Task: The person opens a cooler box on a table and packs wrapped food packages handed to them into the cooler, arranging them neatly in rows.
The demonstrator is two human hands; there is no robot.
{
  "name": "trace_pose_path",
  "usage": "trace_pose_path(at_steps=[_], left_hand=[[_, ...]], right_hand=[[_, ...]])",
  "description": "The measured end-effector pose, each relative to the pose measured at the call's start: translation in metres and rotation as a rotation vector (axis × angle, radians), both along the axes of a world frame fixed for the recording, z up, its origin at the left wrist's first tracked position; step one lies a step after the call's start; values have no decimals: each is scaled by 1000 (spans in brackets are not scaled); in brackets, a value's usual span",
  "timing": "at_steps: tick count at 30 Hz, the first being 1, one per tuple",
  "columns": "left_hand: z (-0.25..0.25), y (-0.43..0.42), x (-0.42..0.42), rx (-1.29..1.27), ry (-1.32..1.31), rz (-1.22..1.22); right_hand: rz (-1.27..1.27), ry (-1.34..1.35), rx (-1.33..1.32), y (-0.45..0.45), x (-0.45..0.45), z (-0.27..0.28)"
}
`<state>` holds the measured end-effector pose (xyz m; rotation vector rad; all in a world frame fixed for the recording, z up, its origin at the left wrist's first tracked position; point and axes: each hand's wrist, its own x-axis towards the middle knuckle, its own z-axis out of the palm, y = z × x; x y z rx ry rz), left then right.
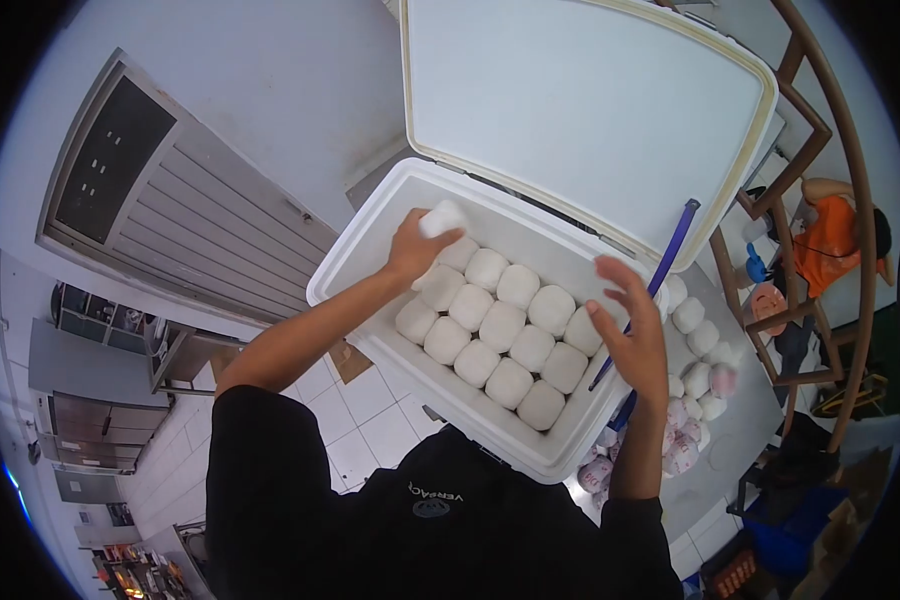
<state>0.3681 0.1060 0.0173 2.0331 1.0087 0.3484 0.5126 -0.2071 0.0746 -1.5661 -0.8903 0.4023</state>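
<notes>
My left hand (419,248) grips a white rounded ball (444,219) inside the far left corner of a white cooler box (407,352). Below it, similar white balls (501,327) sit packed side by side in rows across the box floor. My right hand (634,335) is over the box's right end, its fingers apart and nothing in them. A long, thin purple stick (674,243) slants behind that hand across the right rim. What the balls are made of I cannot tell.
The cooler's hinged lid (590,110) stands raised at the back. On a metal table (715,470) to the right lie more white balls (704,337) and several pink-printed, wrapped ones (681,455). Beyond a brown metal railing (838,90) is a person in orange (828,245). A shuttered door (205,205) stands left.
</notes>
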Motion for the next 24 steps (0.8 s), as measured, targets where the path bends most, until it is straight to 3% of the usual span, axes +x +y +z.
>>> trace_pose_path(at_steps=[1,3,7,10,12,18,24], left_hand=[[-25,15,-7,9,4,-2],[-50,29,-13,613,182,-30],[-68,34,0,626,243,-61],[-85,45,-2,803,457,-253],[-90,48,1,1156,516,-307],[-85,48,15,825,581,-224],[-76,49,14,800,689,-366]], right_hand=[[-2,4,9,2,-2,-5],[160,-11,-35,6,-8,-13],[268,-42,-88,5,-13,-16],[264,-33,-61,2,-12,-18],[260,-42,-60,2,-11,-15],[293,-38,-58,2,-11,-19],[285,-79,-80,2,-12,-20]])
